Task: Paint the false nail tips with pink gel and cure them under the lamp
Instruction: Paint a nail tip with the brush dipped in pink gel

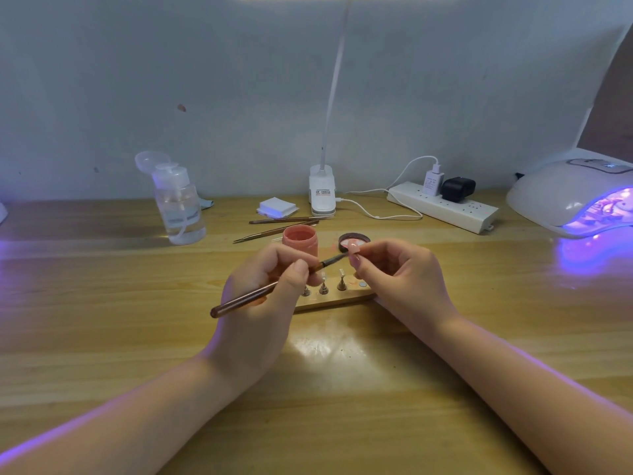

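My left hand (263,296) grips a copper-coloured gel brush (246,298) like a pen, its bristles pointing right and up. The brush tip touches a pink false nail tip (352,249) that my right hand (400,272) pinches between thumb and fingers. Below the hands lies a wooden holder board (335,299) with three small metal stands (323,287) carrying clear tips. An open pink gel jar (300,240) stands just behind my left hand, its lid (354,241) lying beside it. The white curing lamp (575,193) glows violet at the far right.
A clear pump bottle (178,207) stands at the back left. Two spare brushes (284,226) and a stack of white wipes (277,206) lie behind the jar. A clip desk lamp (322,193), its cable and a power strip (442,207) line the back wall.
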Demonstrator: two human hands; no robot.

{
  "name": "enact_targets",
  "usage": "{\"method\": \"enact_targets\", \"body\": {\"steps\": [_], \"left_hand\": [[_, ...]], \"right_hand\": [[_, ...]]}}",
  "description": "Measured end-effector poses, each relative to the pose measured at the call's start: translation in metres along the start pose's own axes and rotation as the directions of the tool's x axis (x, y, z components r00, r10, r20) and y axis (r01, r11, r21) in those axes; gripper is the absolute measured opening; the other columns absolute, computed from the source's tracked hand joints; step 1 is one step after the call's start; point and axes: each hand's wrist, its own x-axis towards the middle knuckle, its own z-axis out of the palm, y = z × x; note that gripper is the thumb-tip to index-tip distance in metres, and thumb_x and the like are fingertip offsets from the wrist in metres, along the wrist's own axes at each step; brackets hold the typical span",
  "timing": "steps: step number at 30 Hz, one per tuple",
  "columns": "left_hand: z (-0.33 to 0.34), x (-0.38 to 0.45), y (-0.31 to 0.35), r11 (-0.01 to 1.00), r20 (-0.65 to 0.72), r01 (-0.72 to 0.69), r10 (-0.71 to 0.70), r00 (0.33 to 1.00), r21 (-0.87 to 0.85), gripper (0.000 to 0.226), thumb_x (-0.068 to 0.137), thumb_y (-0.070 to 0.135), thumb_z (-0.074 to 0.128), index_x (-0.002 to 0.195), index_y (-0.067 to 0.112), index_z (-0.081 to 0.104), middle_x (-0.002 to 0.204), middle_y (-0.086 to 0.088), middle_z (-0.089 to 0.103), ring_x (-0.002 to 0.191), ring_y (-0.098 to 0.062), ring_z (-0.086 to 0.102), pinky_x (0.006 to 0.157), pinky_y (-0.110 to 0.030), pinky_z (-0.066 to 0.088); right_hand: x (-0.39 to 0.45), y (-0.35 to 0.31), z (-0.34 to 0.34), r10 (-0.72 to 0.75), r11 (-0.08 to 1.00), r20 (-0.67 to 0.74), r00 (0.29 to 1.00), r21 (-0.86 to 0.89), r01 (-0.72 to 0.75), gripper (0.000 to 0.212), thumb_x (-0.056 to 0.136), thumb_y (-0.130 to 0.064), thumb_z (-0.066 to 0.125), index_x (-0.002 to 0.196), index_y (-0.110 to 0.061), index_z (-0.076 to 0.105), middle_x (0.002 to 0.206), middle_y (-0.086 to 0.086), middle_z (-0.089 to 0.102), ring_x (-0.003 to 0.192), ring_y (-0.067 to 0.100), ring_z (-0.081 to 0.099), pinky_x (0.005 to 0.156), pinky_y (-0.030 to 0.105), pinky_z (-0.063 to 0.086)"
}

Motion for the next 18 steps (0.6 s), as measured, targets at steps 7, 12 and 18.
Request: {"method": "enact_targets", "body": {"steps": [7, 12, 18], "left_hand": [[0.0016, 0.0000, -0.0012, 1.000, 0.035, 0.025, -0.026, 0.999, 0.015, 0.015, 0.088, 0.017, 0.053, 0.092, 0.016, 0.068, 0.085, 0.001, 0.073, 0.082, -0.009, 0.068, 0.069, -0.013, 0.047], [0.0001, 0.0007, -0.0023, 1.000, 0.012, 0.000, 0.001, 1.000, -0.015, 0.015, 0.091, 0.018, 0.054, 0.096, 0.018, 0.067, 0.098, -0.001, 0.073, 0.091, -0.015, 0.070, 0.074, -0.018, 0.051], [0.0011, -0.0021, -0.0034, 0.997, 0.055, -0.004, 0.000, 0.999, 0.079, 0.013, 0.088, 0.024, 0.062, 0.097, 0.020, 0.070, 0.090, 0.005, 0.074, 0.086, -0.012, 0.070, 0.075, -0.021, 0.054]], "right_hand": [[0.0005, 0.0016, 0.0001, 0.008, 1.000, -0.001, 1.000, -0.006, -0.008, 0.012, 0.083, -0.011, 0.073, 0.091, -0.020, 0.072, 0.076, -0.007, 0.072, 0.069, 0.008, 0.068, 0.065, 0.019, 0.055], [0.0009, 0.0031, 0.0002, 0.004, 1.000, -0.008, 1.000, -0.017, -0.004, 0.010, 0.083, -0.012, 0.073, 0.092, -0.018, 0.073, 0.075, -0.007, 0.071, 0.068, 0.006, 0.066, 0.063, 0.017, 0.053], [0.0012, 0.0035, 0.0013, -0.004, 1.000, -0.035, 0.999, -0.016, 0.003, 0.014, 0.082, -0.008, 0.072, 0.087, -0.021, 0.072, 0.074, -0.011, 0.070, 0.064, 0.000, 0.063, 0.061, 0.013, 0.049]]}}
